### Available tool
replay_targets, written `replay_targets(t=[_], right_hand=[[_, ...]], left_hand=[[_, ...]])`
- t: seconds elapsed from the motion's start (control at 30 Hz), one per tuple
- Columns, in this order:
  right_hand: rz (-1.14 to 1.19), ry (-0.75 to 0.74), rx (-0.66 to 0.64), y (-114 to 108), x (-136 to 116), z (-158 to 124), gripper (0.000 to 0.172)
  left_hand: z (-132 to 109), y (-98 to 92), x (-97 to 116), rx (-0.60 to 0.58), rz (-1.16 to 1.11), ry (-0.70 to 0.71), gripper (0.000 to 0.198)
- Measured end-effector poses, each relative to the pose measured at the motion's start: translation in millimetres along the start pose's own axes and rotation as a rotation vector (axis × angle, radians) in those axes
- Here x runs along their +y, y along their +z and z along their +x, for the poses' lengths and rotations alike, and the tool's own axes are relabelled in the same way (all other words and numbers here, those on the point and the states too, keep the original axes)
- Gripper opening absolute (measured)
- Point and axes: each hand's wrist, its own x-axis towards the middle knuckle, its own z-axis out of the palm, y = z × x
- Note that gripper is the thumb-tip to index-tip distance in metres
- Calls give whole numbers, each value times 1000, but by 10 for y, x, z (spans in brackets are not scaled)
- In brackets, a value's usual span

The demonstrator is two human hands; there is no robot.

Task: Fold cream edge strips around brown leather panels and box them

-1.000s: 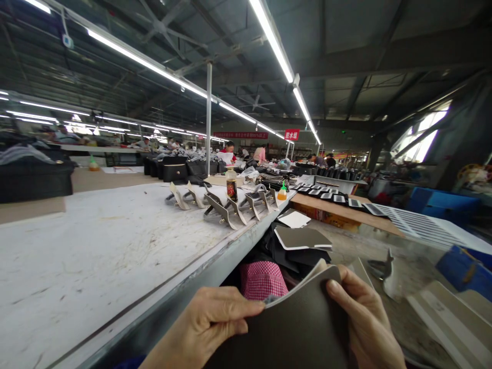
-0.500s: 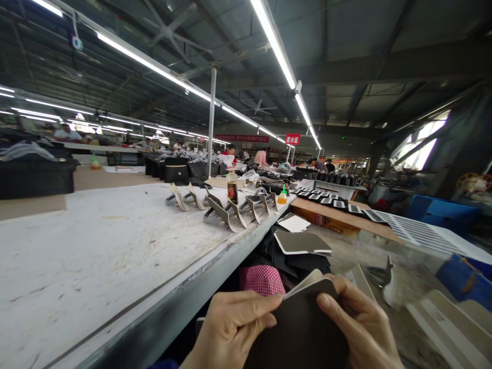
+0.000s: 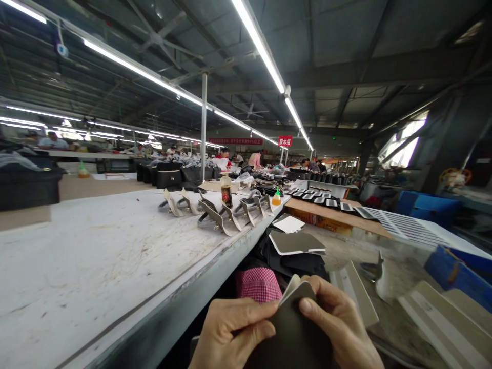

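Note:
A dark brown leather-like panel point(image 3: 294, 333) with a pale inner side is held up low in the view, its two layers parted at the upper edge. My left hand point(image 3: 234, 328) pinches the left edge between thumb and fingers. On the other side, my right hand point(image 3: 338, 320) grips the top right corner, thumb in front and fingers behind. The panel's lower part runs out of view. Beyond my hands lies pink checked cloth point(image 3: 258, 284). Pale panels point(image 3: 355, 294) rest on the surface to the right, beside a curved piece with a dark strap point(image 3: 382, 282).
On the white-covered table point(image 3: 96, 271) stand several curved flaps point(image 3: 226, 218) with dark straps, a labelled bottle point(image 3: 226, 190) and a small orange bottle with a green tip point(image 3: 276, 198). Brown panels point(image 3: 295, 243) are stacked past the table edge. Blue bins point(image 3: 455, 271) stand right. People work farther back.
The view has swung slightly right, so the surroundings sit farther left. My right hand and the panel have shifted left in view, and the panel's parted layers look narrower. Both hands keep their hold.

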Motion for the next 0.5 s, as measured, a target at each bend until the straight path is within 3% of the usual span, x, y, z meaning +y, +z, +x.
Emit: replay_targets(t=[0.17,0.3,0.5], right_hand=[[-113,-84,27,14,-18,44,38],[-71,-75,-21,35,-58,-10,37],[24,-150,54,150,-169,-135,25]], left_hand=[[-46,44,-80,77,-23,-79,21],[-76,2,-71,108,-27,88,27],[-77,-207,37,44,112,335,29]])
